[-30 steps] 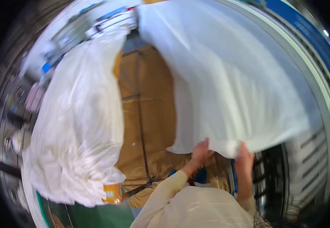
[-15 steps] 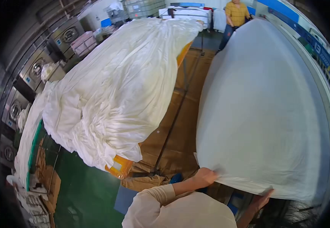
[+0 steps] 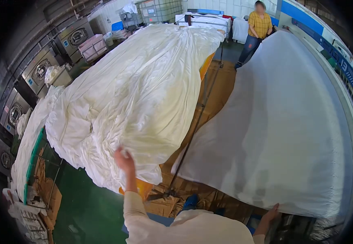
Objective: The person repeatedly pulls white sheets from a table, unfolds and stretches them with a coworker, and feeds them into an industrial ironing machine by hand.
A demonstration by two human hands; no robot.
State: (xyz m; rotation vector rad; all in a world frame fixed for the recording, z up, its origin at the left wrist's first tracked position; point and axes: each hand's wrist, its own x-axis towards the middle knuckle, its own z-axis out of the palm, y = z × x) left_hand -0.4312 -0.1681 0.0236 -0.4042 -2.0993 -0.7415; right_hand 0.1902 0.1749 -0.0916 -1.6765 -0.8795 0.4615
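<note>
My left hand (image 3: 125, 161) reaches over the near end of a heap of crumpled white sheets (image 3: 131, 97). Its fingers look apart and hold nothing, though they are slightly blurred; contact with the cloth is unclear. At lower right, my right hand (image 3: 271, 213) grips the near edge of a spread white sheet (image 3: 290, 122). That sheet slopes along the machine, its near left corner hanging loose. Under the heap, an orange-yellow surface (image 3: 143, 188) shows at the near end.
A person in a yellow checked shirt (image 3: 259, 24) stands at the sheet's far end. A blue-and-white machine (image 3: 335, 57) runs along the right. Washing machines (image 3: 42, 69) line the left, with a laundry cart (image 3: 93, 48). A dark rail (image 3: 192, 138) and brown floor covering (image 3: 221, 91) lie between the cloths.
My left hand has let go of the spread sheet and moved left to the heap. The sheet's left side has dropped and spread outward. My right hand stays at its edge.
</note>
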